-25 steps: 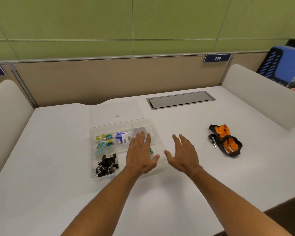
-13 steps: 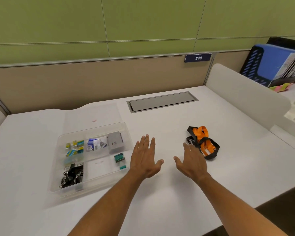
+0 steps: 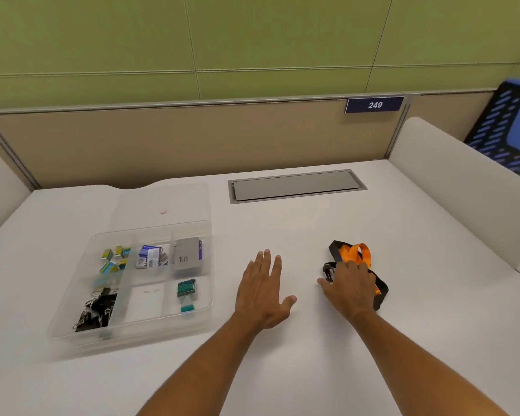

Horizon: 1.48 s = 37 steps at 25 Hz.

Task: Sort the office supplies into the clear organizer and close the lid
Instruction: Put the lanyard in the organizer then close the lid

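Note:
The clear organizer (image 3: 72,298) sits open on the white desk at the left, its compartments holding black binder clips (image 3: 95,310), small yellow-green boxes (image 3: 114,258), a blue-white packet (image 3: 149,255), a grey box (image 3: 187,253) and teal pieces (image 3: 186,291). Its clear lid (image 3: 162,202) lies flat behind it. My left hand (image 3: 263,291) hovers flat over the desk to the right of the organizer, fingers straight. My right hand (image 3: 347,285) rests on the orange and black lanyard (image 3: 357,256), fingers laid over it; whether they grip it is hidden.
A grey cable hatch (image 3: 294,186) is set into the desk at the back. Beige partitions bound the back, with white dividers at both sides. A blue file holder (image 3: 505,127) stands beyond the right divider.
My left hand left the organizer and moved right over bare desk. My right hand reached right and now lies on the lanyard. The view shifted right.

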Tool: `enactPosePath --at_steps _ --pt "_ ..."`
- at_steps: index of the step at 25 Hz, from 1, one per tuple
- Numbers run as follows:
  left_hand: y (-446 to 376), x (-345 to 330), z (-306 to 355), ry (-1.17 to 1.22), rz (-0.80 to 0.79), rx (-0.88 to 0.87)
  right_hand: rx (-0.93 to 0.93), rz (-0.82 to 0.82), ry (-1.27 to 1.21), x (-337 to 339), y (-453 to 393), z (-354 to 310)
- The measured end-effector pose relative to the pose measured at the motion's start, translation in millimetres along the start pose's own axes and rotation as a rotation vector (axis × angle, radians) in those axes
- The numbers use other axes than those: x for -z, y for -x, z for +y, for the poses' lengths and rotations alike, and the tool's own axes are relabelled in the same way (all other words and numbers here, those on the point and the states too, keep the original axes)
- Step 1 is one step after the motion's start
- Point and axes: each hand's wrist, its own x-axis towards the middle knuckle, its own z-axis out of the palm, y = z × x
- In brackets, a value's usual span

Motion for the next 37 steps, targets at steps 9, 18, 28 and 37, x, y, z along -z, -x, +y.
enactPosePath --at_steps 9,18,28,37 --pt "-13.6 1.8 -12.2 -0.009 -0.02 0.048 -0.086 -0.098 -0.018 -5.6 -26.5 -11.9" --pt "-25.3 4.6 -12.2 -0.016 -0.027 0.009 0.037 -0.153 -0.007 6.6 -22.2 -11.0" --pt "-24.6 6.0 -3.9 -0.015 -0.038 -0.058 0.045 -0.316 -0.168 2.2 -10.9 -17.0" --pt "-21.6 12.8 -7.7 -0.017 -0.042 -0.068 0.006 -0.243 -0.279 43.9 -9.1 -12.0"
